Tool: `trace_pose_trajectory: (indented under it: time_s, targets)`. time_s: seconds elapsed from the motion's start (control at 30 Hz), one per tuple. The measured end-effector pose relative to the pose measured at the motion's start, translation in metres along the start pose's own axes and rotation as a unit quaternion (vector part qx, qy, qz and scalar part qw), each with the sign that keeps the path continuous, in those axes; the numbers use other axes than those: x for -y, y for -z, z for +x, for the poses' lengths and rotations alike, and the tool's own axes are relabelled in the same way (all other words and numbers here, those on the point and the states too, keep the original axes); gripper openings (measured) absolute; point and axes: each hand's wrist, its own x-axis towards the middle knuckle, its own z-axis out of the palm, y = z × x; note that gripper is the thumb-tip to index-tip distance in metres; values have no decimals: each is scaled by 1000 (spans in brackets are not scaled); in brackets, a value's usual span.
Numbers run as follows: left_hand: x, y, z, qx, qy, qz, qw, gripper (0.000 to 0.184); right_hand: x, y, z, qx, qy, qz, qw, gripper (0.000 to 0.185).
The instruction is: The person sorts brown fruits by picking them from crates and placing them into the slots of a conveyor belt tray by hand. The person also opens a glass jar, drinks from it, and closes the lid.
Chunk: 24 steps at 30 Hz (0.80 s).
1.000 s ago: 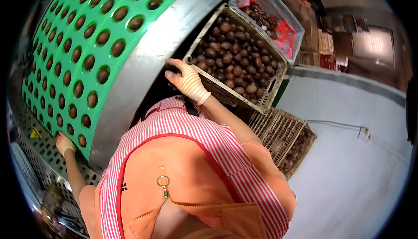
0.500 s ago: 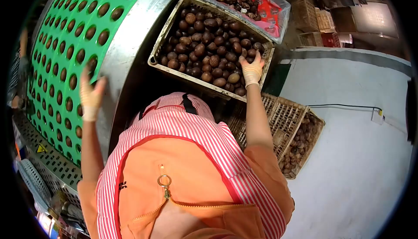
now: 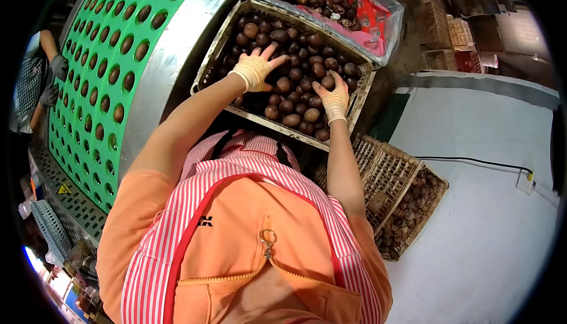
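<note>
A crate (image 3: 195, 83) full of dark purple-brown passion fruit (image 3: 287, 85) stands in front of me. My left hand (image 3: 255, 71), wrapped in pale tape over the palm, lies on the fruit at the crate's left side. Its fingers are spread, and I see no fruit gripped in them. On the right side, my right hand (image 3: 334, 99), taped the same way, has its thumb and fingers around one passion fruit among the others. Left of the crate, a green conveyor (image 3: 97, 55) with rows of holes carries single fruits in many of its pockets.
A lined bin (image 3: 387, 43) with fruit and red wrappers touches the crate's far side. A smooth metal edge (image 3: 171, 58) borders the conveyor. Slatted crates (image 3: 384, 182) with fruit stand lower right, beside a pale wall (image 3: 478, 217). Another person's gloved hand (image 3: 59, 67) is at the conveyor's far side.
My left hand has moved from above the conveyor rightward into the crate. My right hand has shifted slightly left and down among the fruit. The co-worker's hands have come into clearer view.
</note>
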Motion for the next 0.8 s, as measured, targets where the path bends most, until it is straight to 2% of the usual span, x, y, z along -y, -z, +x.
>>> trace_pose_trajectory:
  time_s: [0.03,0.13,0.17,0.27,0.33,0.37,0.4,0.47,0.53,0.6,0.63,0.67,0.8]
  targets:
    - [-2,-1,0,-7,16,4,1000,85,-1,2,-2,11,17,-5,1000,67]
    - [-20,-1,-23,-18,55,22,998,71,-14,4,-12,63,-5,124,990,66]
    - [-22,5,-29,-12,59,30,998,70,-1,12,-22,91,-33,236,967,63]
    - [-12,12,-40,2,46,57,997,64,-15,-1,-17,58,74,133,987,59]
    - [-5,17,-43,32,32,72,996,63,-17,4,-10,119,58,254,958,52]
    - [-2,17,-50,11,14,89,996,60,-14,7,-9,121,63,272,953,49]
    - [0,18,-54,19,42,60,997,59,-9,9,-10,121,62,288,948,46]
    - [3,17,-64,37,102,6,994,58,-1,12,-9,132,34,309,941,42]
    - [13,18,-64,73,107,-18,991,60,10,19,-8,172,-29,362,916,40]
    - [13,21,-66,60,74,-6,995,66,32,19,-24,220,-75,375,897,41]
    - [12,19,-65,48,59,-4,997,73,35,12,-23,229,-62,307,922,42]
    - [7,24,-65,52,59,0,997,73,24,-9,-15,200,21,244,949,46]
    - [16,22,-55,58,7,-52,997,67,47,-18,-23,154,60,53,985,54]
